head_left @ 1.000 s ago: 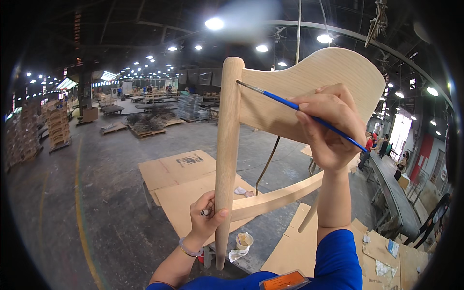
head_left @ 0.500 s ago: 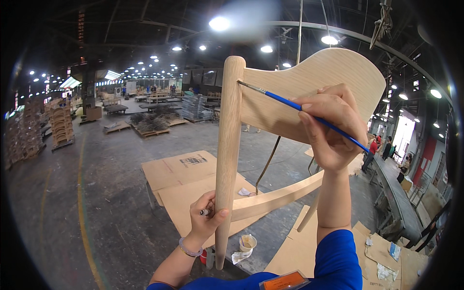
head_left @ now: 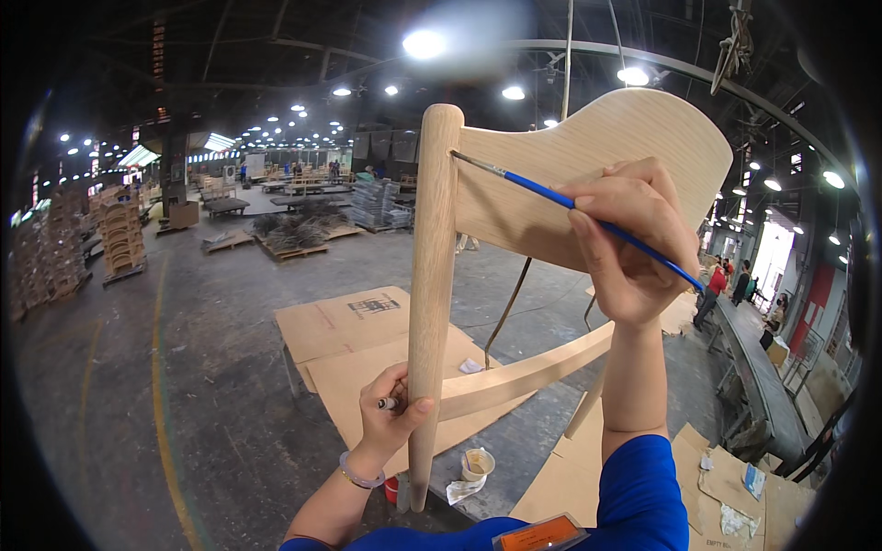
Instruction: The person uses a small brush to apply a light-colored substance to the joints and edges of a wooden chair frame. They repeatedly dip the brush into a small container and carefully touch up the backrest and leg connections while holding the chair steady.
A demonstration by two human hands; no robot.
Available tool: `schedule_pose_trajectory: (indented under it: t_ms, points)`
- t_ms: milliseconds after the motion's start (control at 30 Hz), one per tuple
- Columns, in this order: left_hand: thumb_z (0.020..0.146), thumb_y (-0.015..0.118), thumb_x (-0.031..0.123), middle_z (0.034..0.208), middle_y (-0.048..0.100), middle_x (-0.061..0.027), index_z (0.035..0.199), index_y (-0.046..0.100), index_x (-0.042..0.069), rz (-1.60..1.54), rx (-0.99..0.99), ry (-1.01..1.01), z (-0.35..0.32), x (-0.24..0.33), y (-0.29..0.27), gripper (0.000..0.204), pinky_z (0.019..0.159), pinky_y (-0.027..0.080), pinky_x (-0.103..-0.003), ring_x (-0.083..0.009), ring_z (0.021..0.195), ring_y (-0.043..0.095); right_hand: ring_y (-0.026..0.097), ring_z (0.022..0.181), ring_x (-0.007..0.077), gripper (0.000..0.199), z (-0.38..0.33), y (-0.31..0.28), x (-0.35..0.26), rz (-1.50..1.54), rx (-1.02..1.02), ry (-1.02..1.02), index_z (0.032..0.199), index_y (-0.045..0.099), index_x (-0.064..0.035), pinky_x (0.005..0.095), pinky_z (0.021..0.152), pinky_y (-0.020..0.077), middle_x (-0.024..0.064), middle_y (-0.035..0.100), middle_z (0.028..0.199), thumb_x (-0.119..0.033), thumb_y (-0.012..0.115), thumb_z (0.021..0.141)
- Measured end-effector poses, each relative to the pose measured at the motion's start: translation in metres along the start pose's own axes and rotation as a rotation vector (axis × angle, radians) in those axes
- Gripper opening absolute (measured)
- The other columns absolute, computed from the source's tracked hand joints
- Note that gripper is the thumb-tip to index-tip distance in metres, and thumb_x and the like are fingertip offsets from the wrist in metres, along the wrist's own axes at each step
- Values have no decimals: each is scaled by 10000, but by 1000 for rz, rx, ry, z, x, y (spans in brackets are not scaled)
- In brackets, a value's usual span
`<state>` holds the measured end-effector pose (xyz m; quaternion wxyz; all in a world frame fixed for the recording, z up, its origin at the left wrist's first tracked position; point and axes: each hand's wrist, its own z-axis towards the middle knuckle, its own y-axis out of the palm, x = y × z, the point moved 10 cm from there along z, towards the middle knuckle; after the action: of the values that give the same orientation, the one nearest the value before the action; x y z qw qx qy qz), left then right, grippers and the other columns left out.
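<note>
A pale wooden chair frame stands in front of me, its round tapered post [head_left: 430, 275] upright and a wide curved backrest [head_left: 597, 138] joined to the post's upper part. My left hand [head_left: 390, 418] is closed around the lower post, with a small pen-like cylinder [head_left: 388, 403] poking out between the fingers. In my right hand [head_left: 643, 239] a thin blue paintbrush [head_left: 542, 190] is pinched near mid-handle. Its dark bristle tip touches the seam where backrest meets post. Lower down, a curved wooden rail [head_left: 524, 378] runs off to the right from the post.
Below sits a small cup [head_left: 478, 465] of tan paste with a stick, beside a crumpled white wipe [head_left: 467, 489]. Cardboard sheets [head_left: 344, 321] cover the work surface. A long conveyor [head_left: 749, 354] with people beside it is at right; stacked wooden parts [head_left: 122, 234] stand far left.
The view has shifted slightly, so the background sits a little further right. Both hands keep their holds, and the brush tip remains at the same seam.
</note>
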<state>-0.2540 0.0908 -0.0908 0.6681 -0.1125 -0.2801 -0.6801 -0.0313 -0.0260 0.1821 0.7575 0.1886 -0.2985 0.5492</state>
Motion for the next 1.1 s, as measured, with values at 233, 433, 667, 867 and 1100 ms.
schedule_pose_trajectory:
  t_ms: [233,433,667,867,1100]
  points:
    - [903,860,333,950,706,-38,1252,635,-93,-4,9,-13,3,-3,-8,594,614,452,-185,-38,739,589,708,757,206,205,-2,7,2,16,6,11,872,762,-61,358,750,534,64,787,838,70,807,722]
    - [906,858,321,977,717,-53,1258,633,-92,10,11,1,4,-4,-14,587,639,473,-191,-47,770,609,690,744,212,192,-3,12,3,0,28,10,862,763,-57,353,742,535,67,784,828,68,808,723]
    - [908,857,312,999,724,-67,1270,627,-96,14,13,-6,6,-5,-22,592,658,485,-193,-55,795,626,687,745,217,185,-4,19,3,23,43,6,867,764,-54,353,746,534,68,786,828,62,812,732]
    - [909,856,304,1000,724,-70,1272,624,-99,-40,22,-12,8,-7,-28,590,659,484,-192,-55,795,626,693,755,215,176,-4,28,4,23,26,14,872,766,-54,359,756,532,71,788,830,55,811,741]
    - [905,859,307,1002,720,-68,1282,621,-102,-8,19,-18,9,-8,-34,604,671,486,-194,-59,802,627,692,753,211,163,-5,33,6,38,46,19,865,766,-52,361,753,531,71,786,825,54,807,748]
